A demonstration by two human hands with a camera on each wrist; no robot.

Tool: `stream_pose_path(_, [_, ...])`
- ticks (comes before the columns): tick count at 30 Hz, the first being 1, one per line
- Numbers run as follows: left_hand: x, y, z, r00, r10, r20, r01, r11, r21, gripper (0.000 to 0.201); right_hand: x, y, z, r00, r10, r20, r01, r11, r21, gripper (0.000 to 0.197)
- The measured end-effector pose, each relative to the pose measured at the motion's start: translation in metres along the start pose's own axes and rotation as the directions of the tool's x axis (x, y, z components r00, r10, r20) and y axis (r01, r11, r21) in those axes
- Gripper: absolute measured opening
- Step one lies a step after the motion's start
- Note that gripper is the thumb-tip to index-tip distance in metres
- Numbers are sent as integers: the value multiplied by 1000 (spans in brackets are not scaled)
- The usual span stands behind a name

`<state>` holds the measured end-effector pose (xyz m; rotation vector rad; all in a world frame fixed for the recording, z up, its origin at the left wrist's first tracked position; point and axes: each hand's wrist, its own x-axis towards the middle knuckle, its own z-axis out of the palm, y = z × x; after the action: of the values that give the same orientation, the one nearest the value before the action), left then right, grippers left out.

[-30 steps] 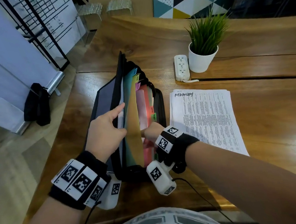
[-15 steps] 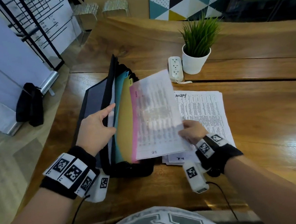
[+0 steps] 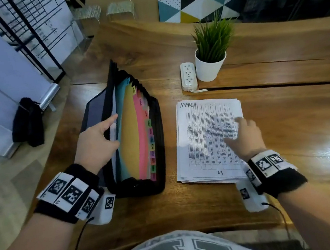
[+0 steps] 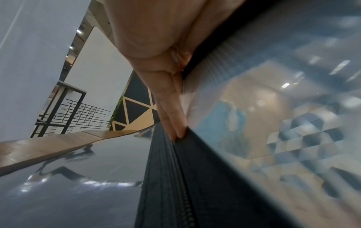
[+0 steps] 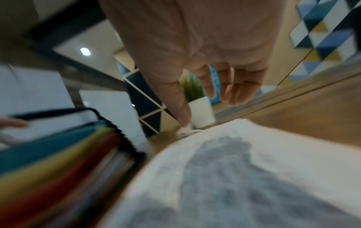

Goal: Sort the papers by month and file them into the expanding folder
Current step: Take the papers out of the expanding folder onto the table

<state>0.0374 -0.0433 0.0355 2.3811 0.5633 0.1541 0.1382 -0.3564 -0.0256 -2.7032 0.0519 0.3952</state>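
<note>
While the left hand (image 3: 96, 143) grips the front flap of the expanding folder (image 3: 130, 136) standing open on the wooden table (image 3: 301, 121), the right hand (image 3: 246, 137) hovers, fingers loosely spread and empty, over the stack of papers (image 3: 200, 141) just beside it. "MARCH" heads the top sheet. Beyond sit a power strip (image 3: 188, 76) and potted plant (image 3: 211, 49).

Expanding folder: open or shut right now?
Open. The left hand holds the expanding folder by its front flap; coloured dividers fan out.

The head view looks down on the folder (image 3: 133, 140). Each wrist view looks close along its fingers; the right also catches the folder (image 5: 58, 154).
</note>
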Motion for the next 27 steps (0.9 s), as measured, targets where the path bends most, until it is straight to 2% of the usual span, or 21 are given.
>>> stream_pose_path(2, [0, 1, -4, 1000, -3, -8, 3, 1000, -13, 70, -9, -40, 9, 973, -210, 95, 193, 968, 157, 43])
stream_pose_path(4, [0, 2, -8, 1000, -17, -13, 17, 999, -43, 70, -14, -74, 29, 908, -331, 256, 260, 926, 275, 37])
stream_pose_path(7, [0, 2, -18, 999, -20, -30, 17, 995, -103, 69, -18, -107, 63, 854, -318, 411, 107, 882, 460, 45])
stream_pose_path(9, [0, 1, -25, 999, -12, -42, 6, 990, -143, 69, -18, -114, 77, 821, -287, 494, -77, 802, 593, 43])
stream_pose_path(11, [-2, -4, -33, 999, -13, -44, 4, 979, -202, 69, -16, -115, 85, 793, -294, 534, -171, 733, 658, 43])
stream_pose_path(13, [-3, -8, -36, 999, -16, -35, 6, 967, -253, 70, -13, -118, 85, 813, -309, 494, -138, 721, 679, 37])
stream_pose_path(15, [-4, -10, -38, 999, -23, -42, 9, 955, -295, 69, -13, -125, 79, 854, -311, 417, -86, 706, 703, 20])
stream_pose_path(17, [-3, -10, -42, 998, -24, -58, 2, 939, -345, 68, -16, -131, 71, 869, -325, 373, -33, 715, 699, 20])
stream_pose_path(19, [0, -8, -49, 998, -14, -65, -13, 920, -392, 68, -16, -130, 64, 902, -332, 277, 114, 800, 589, 27])
stream_pose_path(21, [3, -10, -60, 998, -17, -64, -11, 908, -418, 67, -15, -122, 54, 949, -281, 145, 226, 924, 308, 25])
stream_pose_path(22, [4, -12, -66, 998, -33, -59, 4, 900, -437, 67, -16, -118, 47, 962, -248, 118, 214, 945, 246, 23])
stream_pose_path(23, [6, -16, -71, 997, -51, -53, 22, 891, -454, 67, -15, -115, 42, 966, -217, 142, 172, 947, 273, 20])
stream_pose_path(24, [8, -21, -76, 996, -73, -43, 45, 885, -464, 67, -16, -112, 35, 956, -194, 222, 95, 915, 393, 16])
stream_pose_path(25, [10, -25, -81, 995, -97, -31, 71, 882, -466, 66, -15, -109, 33, 921, -193, 337, -25, 835, 549, 14])
stream_pose_path(27, [12, -31, -87, 994, -104, -17, 84, 879, -469, 65, -18, -106, 31, 817, -269, 511, -226, 666, 711, 29])
